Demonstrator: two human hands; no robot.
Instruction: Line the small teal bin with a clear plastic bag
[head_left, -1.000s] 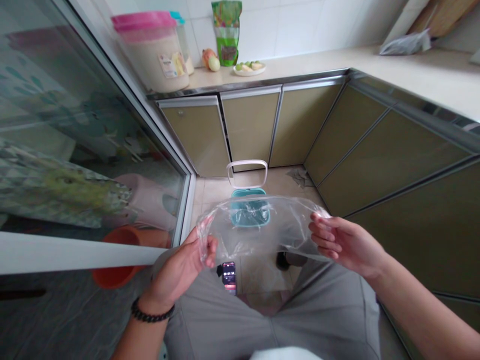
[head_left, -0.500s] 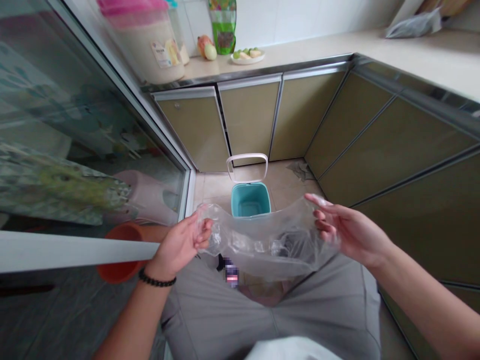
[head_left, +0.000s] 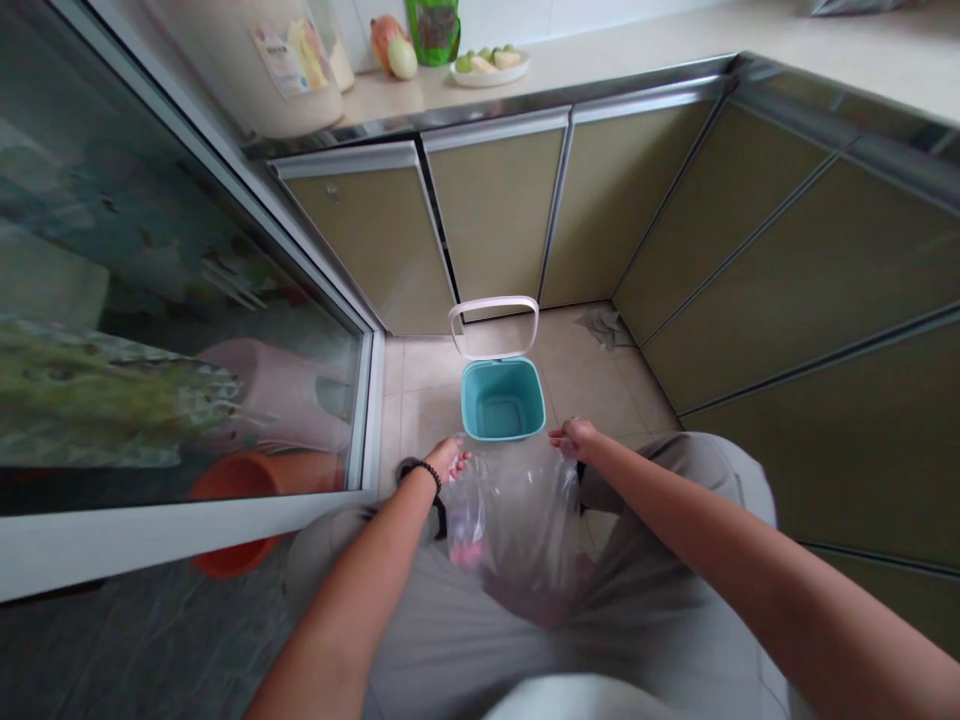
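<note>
A clear plastic bag (head_left: 517,510) hangs stretched between my two hands, low in front of my knees. Its left top edge is gripped by my left hand (head_left: 450,460), which wears a dark beaded bracelet on the wrist. My right hand (head_left: 576,440) pinches the opposite top edge. Just beyond the bag stands a teal bin (head_left: 502,400) on the tiled floor, open at the top, with nothing visible inside. Its pale rimmed lid frame (head_left: 495,328) is tipped up at the back. Both hands are close to the bin's near rim.
Beige cabinets (head_left: 495,210) stand behind and to the right. On the counter are a large container (head_left: 292,80), fruit (head_left: 394,48) and a plate of food (head_left: 490,68). A glass door frame (head_left: 367,410) runs along the left, with an orange bucket (head_left: 232,480) behind it.
Both hands have moved forward, down and closer together, bringing the bag near the bin. The bag now hangs lengthwise below them. My view has tilted downward.
</note>
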